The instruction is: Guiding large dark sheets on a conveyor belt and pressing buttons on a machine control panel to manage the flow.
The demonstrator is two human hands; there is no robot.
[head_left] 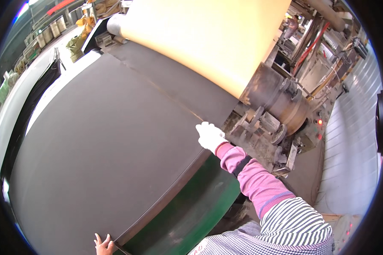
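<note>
A wide dark grey sheet (102,140) spreads before me. My right hand (211,136), in a white glove, is at its right part, with the fingers closed. Whatever it grips, if anything, is hidden by the glove. From just beyond the glove, a thin slit (174,102) runs across the sheet to the far left, showing tan in places. My bare left hand (104,245) lies at the sheet's near edge, its fingers spread and pressing on the surface. The lower picture edge cuts off its wrist.
Beyond the slit, a pale orange sheet (200,38) comes down over the grey one. A rusty roller end with machine parts (281,102) stands at right, with red lights (320,122) near it. A green belt (183,208) runs under the near edge. Another person (291,26) is far back.
</note>
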